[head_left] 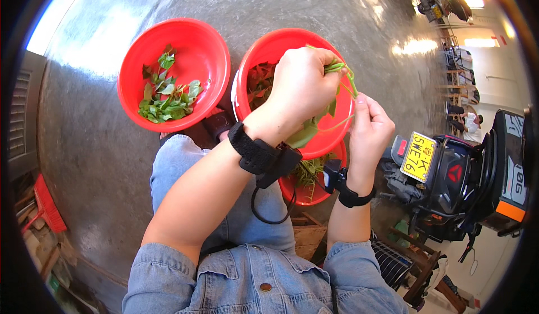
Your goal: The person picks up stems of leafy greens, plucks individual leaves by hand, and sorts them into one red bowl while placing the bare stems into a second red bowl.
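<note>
My left hand (303, 84) is closed around a small bunch of leafy green stems (349, 81), over a red basin (331, 140). Some stems loop out past its fingertips, and a broad leaf (303, 136) hangs below the wrist. To its right, my right hand (370, 126) pinches the end of a thin stem between thumb and fingers. Reddish and dark leaves (260, 81) lie inside the basin, partly hidden by my left hand. A second red basin (205, 56) at the left holds a small heap of picked green leaves (168, 98).
Nearer my lap, another red container (314, 200) with thin green stems (307, 175) sits partly under the middle basin. A wooden stool or crate (309, 235) is beside my leg. A parked motorbike (455, 173) stands at right; a red broom or dustpan (49, 204) is far left. A person (471, 122) sits in the background.
</note>
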`<action>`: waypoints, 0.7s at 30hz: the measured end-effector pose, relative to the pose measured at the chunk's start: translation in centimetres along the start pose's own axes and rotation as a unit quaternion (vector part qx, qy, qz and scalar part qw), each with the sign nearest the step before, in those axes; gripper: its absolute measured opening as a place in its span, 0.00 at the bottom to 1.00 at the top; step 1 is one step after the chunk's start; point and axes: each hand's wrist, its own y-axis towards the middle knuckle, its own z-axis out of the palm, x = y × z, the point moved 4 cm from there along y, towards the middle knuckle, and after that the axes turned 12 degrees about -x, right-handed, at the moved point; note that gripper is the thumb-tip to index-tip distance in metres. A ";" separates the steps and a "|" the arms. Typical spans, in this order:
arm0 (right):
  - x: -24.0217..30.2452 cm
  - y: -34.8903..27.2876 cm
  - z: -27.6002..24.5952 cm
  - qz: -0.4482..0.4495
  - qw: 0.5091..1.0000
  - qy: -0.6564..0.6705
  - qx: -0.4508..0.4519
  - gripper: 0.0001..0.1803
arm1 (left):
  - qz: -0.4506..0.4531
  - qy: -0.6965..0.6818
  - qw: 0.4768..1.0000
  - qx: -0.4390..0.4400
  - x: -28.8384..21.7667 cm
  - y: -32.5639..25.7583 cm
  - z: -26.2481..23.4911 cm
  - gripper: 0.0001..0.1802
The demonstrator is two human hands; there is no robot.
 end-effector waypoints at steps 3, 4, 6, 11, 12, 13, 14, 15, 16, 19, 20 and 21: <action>-1.5 1.1 -1.2 0.033 0.998 -0.029 -0.052 0.13 | 0.058 0.021 0.998 0.006 -0.3 0.2 -0.3 0.08; -1.9 1.5 -1.6 0.016 0.996 -0.032 -0.078 0.13 | 0.094 0.045 0.995 0.010 -0.6 0.3 -0.3 0.08; -2.1 2.1 -2.1 -0.004 0.992 -0.045 -0.114 0.13 | 0.099 0.086 0.991 -0.013 -0.6 0.3 -0.8 0.08; -2.1 2.6 -3.1 0.014 0.986 -0.102 -0.132 0.13 | 0.089 0.151 0.983 -0.058 -0.4 0.9 -1.3 0.08; -2.1 2.6 -3.1 0.015 0.988 -0.078 -0.135 0.13 | 0.106 0.143 0.983 -0.046 -0.6 0.9 -1.0 0.09; -2.1 2.5 -3.0 0.017 0.989 -0.055 -0.137 0.13 | 0.081 0.145 0.986 0.022 -0.5 0.5 -0.4 0.09; -1.9 2.4 -2.7 0.018 0.989 -0.054 -0.136 0.13 | 0.103 0.142 0.983 0.048 -0.5 0.1 0.2 0.09; -1.8 2.2 -2.3 0.027 0.990 -0.025 -0.139 0.13 | 0.124 0.139 0.980 0.075 -0.2 -0.4 0.9 0.08; -1.6 2.1 -1.8 0.036 0.989 0.004 -0.142 0.13 | 0.171 0.153 0.967 0.108 -0.1 -0.9 1.5 0.07; -0.8 1.8 -0.8 0.048 0.988 0.050 -0.139 0.13 | 0.216 0.152 0.952 0.154 -0.2 -1.8 2.8 0.06; -0.5 1.7 -0.6 0.054 0.987 0.053 -0.140 0.13 | 0.215 0.155 0.951 0.156 -0.3 -1.7 2.7 0.06; -0.3 1.7 -0.4 0.057 0.987 0.054 -0.140 0.13 | 0.210 0.157 0.951 0.165 -0.4 -1.6 2.7 0.06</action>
